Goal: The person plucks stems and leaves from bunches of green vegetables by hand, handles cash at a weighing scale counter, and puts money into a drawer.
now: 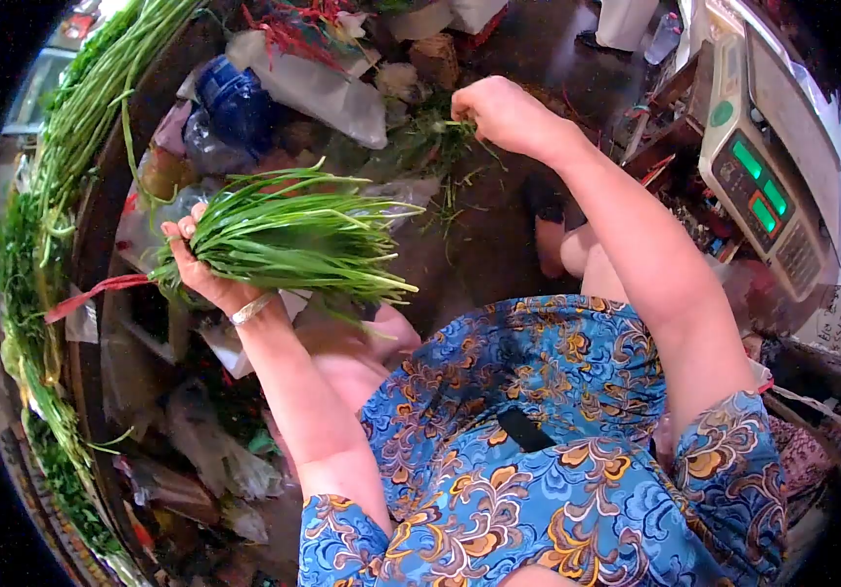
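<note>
Gripping a bundle of long green stems in the left hand, with the fingers closed around the gathered end. Pressing the bundle against the palm there, and letting the rest fan out beyond the fingers, toward the space between the two arms, ending in loose, pale tips. Showing a red strip just beside the left hand, reaching outward from the gathered end; cannot tell whether tied to the stems or merely behind them. Wearing a pale bracelet on the left wrist.

Holding the right hand well apart from the bundle, with thumb and fingertips drawn together above loose green scraps strewn over the dark floor. Showing a little greenery at those fingertips; cannot tell whether pinching it or only reaching over it.

Wearing a blue garment printed with orange and brown scrolls, bearing a small black rectangle near the middle. Seeing, beyond the left hand, a blue plastic container and a clear plastic bag, with red strands near the top. Finding more long greens heaped along the left edge. Seeing, farther out past the right arm, a weighing scale with lit green digits, and a clear bottle higher up.
</note>
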A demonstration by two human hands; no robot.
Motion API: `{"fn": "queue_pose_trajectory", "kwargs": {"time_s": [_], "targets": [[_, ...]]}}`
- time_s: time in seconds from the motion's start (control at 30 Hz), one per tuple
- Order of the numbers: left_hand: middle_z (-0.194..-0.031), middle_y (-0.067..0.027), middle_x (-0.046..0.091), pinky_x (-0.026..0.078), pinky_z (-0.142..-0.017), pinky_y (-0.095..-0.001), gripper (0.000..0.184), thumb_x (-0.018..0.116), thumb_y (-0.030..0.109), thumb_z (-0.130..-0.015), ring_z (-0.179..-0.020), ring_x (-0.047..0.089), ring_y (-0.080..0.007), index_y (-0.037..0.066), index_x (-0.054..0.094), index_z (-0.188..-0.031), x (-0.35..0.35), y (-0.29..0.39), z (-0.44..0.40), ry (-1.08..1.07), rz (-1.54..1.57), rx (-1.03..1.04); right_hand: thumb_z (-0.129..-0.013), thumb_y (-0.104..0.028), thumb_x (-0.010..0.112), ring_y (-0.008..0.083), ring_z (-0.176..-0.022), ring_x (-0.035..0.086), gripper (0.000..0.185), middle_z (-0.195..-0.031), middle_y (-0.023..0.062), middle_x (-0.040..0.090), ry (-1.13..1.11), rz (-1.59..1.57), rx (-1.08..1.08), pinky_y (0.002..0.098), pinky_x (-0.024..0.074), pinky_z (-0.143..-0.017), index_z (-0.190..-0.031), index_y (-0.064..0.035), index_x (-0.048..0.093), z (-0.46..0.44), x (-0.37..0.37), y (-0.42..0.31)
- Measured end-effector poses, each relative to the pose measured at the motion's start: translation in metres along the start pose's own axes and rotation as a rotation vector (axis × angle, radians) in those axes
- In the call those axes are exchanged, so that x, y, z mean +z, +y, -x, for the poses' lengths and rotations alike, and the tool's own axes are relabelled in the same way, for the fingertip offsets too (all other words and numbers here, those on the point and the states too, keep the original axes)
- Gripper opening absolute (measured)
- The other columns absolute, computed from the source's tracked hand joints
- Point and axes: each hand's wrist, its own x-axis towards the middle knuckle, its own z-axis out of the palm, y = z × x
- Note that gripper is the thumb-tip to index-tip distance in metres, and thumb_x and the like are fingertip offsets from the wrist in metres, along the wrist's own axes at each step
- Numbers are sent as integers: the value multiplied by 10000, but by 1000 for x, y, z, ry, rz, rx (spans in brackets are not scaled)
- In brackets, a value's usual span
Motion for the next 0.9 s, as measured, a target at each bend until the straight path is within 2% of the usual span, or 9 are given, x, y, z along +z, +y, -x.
{"fn": "queue_pose_trajectory", "kwargs": {"time_s": [0.07,0.1,0.27,0.37,0.47,0.5,0.6,0.83,0.9], "targets": [[-782,-37,496,412,-736,-340,315,417,280,-976,-763,487,-187,125,489,-712,1,-2,-1,28,-14,-6,-774,-53,588,239,-558,637,199,-818,154,644,140,-82,-54,389,502,-633,-962,-2,632,-2,-1,-3],[-782,-37,496,412,-736,-340,315,417,280,-976,-763,487,-187,125,489,-712,1,-3,-1,30,-15,-6,-774,-53,588,239,-558,637,199,-818,154,644,138,-83,-55,389,502,-633,-962,-2,632,-2,-1,-3],[-763,-20,470,404,-725,-346,307,432,296,-969,-747,473,-175,132,467,-712,22,-10,5,2,-9,-13,-801,-195,630,276,-737,642,215,-800,126,648,342,91,-44,387,490,-669,-961,-52,616,3,-8,-21],[-758,-9,445,393,-721,-339,306,437,304,-967,-737,455,-165,137,437,-712,25,-9,6,2,-35,6,-813,-215,626,308,-853,629,222,-858,140,650,325,-57,-67,404,494,-714,-964,-53,611,2,-4,-23],[-735,3,413,376,-722,-326,318,438,327,-967,-710,421,-152,152,415,-703,24,-7,3,-114,-9,0,-829,-161,589,339,-913,621,240,-959,159,629,-207,398,127,428,511,-760,-1050,-75,615,7,8,-13],[-715,7,397,368,-715,-319,324,436,333,-967,-699,403,-143,161,410,-694,25,-6,4,-100,-43,32,-818,-75,534,332,-920,616,275,-931,154,624,-217,452,151,434,512,-740,-1087,-72,591,5,13,-12],[-742,9,370,361,-709,-298,340,445,331,-974,-682,386,-132,153,387,-690,24,-2,5,-196,36,-1,-786,-9,483,332,-899,610,293,-923,152,621,299,294,-16,456,504,-719,-1050,-72,592,9,3,-18],[-693,28,336,335,-657,-249,332,449,293,-976,-640,342,-96,154,385,-682,37,-3,2,-279,194,-10,-773,-140,592,360,-740,620,99,-710,147,612,279,198,79,465,493,-688,-785,-43,605,9,-4,-24],[-691,25,328,332,-634,-248,336,438,297,-981,-621,325,-96,153,382,-683,29,-1,3,-290,229,-16,-751,-143,642,354,-985,594,261,-1010,180,624,-25,292,177,446,479,-821,-1005,-82,630,6,-4,-22]]}}
